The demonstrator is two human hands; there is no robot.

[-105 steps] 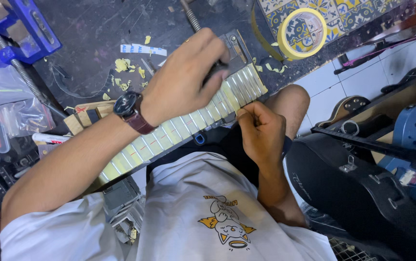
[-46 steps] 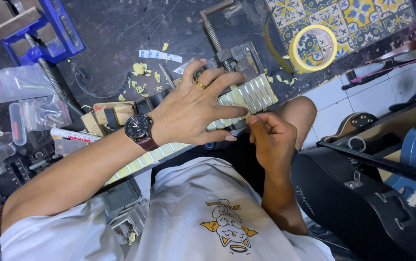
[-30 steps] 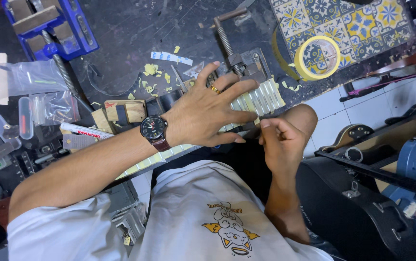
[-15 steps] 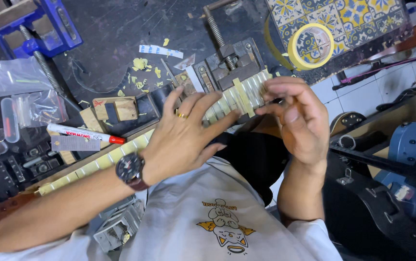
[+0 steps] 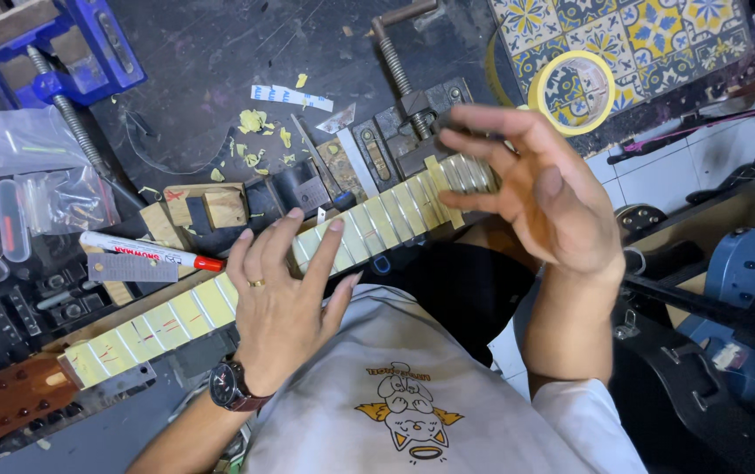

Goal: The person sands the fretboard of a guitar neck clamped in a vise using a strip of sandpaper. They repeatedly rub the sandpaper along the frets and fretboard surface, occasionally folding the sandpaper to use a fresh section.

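Note:
A guitar neck (image 5: 175,314) covered in yellowish masking tape lies across my lap, headstock (image 5: 9,393) at lower left, its far end by a metal clamp (image 5: 412,96). My left hand (image 5: 285,298), with a ring and a wristwatch, rests flat on the middle of the fretboard, fingers spread. My right hand (image 5: 540,189) hovers open over the far end of the neck, fingers apart, blurred, holding nothing that I can see.
A roll of yellow tape (image 5: 572,90) lies on patterned tiles. A blue vise (image 5: 53,53), a red-capped marker (image 5: 145,253), wood blocks (image 5: 206,206), plastic bags (image 5: 35,175) and tape scraps lie on the dark bench. A black guitar case (image 5: 702,386) sits at right.
My left hand slid down the neck toward its middle and flattened. My right hand rose from the lap edge up to the neck's far end and opened.

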